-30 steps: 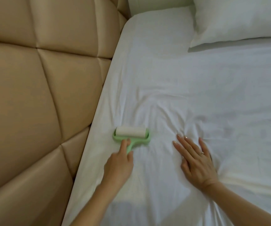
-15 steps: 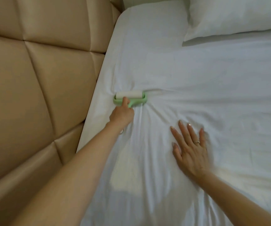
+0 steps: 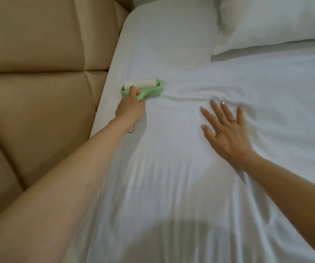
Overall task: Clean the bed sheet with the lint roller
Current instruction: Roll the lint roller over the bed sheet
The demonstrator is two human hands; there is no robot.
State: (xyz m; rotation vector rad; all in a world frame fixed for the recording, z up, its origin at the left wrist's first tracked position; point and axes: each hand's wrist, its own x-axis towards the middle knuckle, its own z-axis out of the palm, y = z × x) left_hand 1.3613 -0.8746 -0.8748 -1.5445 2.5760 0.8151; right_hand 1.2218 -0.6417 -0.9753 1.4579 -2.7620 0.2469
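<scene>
- The lint roller [image 3: 143, 87], a white roll in a pale green frame, lies with its roll down on the bed sheet [image 3: 171, 168], close to the sheet's left edge and about level with the lower corner of the pillow.
- Your left hand [image 3: 131, 109] grasps the roller's green handle from below, fingers curled round it. One finger reaches up onto the frame beside the roll.
- A small loop [image 3: 131, 129] shows just under your left wrist. What it belongs to cannot be told.
- The white sheet bunches into folds running from the roller's right end across towards your other hand. Long creases run down the sheet towards you.
- Your right hand [image 3: 226, 130] lies flat on the sheet, palm down, fingers straight and spread, grasping nothing. It sits to the right of the roller, apart from it, with its fingertips at the folds.
- A thin ring [image 3: 233, 120] sits on one finger of that hand.
- A white pillow [image 3: 276, 21] rests on the bed at the upper right, well apart from both hands.
- Tan padded panels [image 3: 39, 73] run along the bed's left side, just beside the roller.
</scene>
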